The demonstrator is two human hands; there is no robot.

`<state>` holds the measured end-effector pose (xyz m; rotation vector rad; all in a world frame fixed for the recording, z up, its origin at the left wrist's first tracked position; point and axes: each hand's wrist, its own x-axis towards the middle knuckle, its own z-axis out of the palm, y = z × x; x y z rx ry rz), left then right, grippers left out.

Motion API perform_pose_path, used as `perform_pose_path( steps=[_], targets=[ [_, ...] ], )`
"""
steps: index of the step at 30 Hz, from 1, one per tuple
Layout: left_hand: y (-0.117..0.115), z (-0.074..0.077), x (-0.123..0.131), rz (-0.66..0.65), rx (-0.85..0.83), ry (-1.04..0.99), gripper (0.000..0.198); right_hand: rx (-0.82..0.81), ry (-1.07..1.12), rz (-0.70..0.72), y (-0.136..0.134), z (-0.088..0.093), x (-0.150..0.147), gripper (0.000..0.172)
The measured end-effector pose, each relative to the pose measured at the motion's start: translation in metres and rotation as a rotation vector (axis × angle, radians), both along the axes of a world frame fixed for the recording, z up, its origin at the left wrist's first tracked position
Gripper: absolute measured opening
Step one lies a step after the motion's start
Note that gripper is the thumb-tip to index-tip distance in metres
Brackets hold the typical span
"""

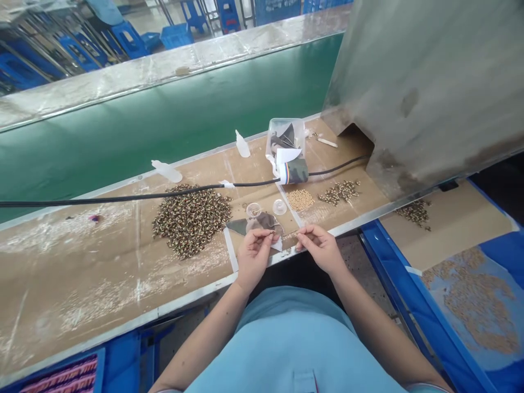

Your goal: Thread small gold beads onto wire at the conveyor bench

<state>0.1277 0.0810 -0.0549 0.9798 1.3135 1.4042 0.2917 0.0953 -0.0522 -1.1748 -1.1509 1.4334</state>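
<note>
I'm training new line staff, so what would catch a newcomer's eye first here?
The big heap of small speckled brown pieces stands out first, lying on the brown-surfaced workbench left of centre. Next come the person's left hand and right hand, fingertips pinched at the bench's front edge, and the dull steel housing looming at upper right.

No legible text, label, brand or number in the head view. Checked: white paper slip just beside the left hand, no marks readable. White paper in the clear plastic box, likewise. Squeeze bottle: no readable label. Rainbow-striped band on the fabric: colours only. Patterned item in the lower-left corner: too blurred to read.
</note>
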Motion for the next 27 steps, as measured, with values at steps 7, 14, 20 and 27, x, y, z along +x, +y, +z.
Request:
perform_pose_path(
  steps=[7, 14, 20, 27],
  targets=[
    [-0.008, -0.005, 0.005, 0.062, 0.071, 0.06, 0.011, -0.052, -0.073, 0.47, -0.035, -0.011, 0.033, 0.021],
    [-0.006, -0.008, 0.006, 0.076, 0.13, 0.09, 0.011, -0.281, -0.317, 0.264, -0.06, -0.087, 0.049, 0.023],
    [-0.006, -0.007, 0.007, 0.068, 0.135, 0.129, 0.011, -0.276, -0.323, 0.281, -0.056, -0.125, 0.028, 0.011],
    [-0.005, -0.011, 0.006, 0.046, 0.167, 0.112, 0.009, -0.292, -0.344, 0.259, -0.025, -0.152, 0.009, 0.017]
  ],
)
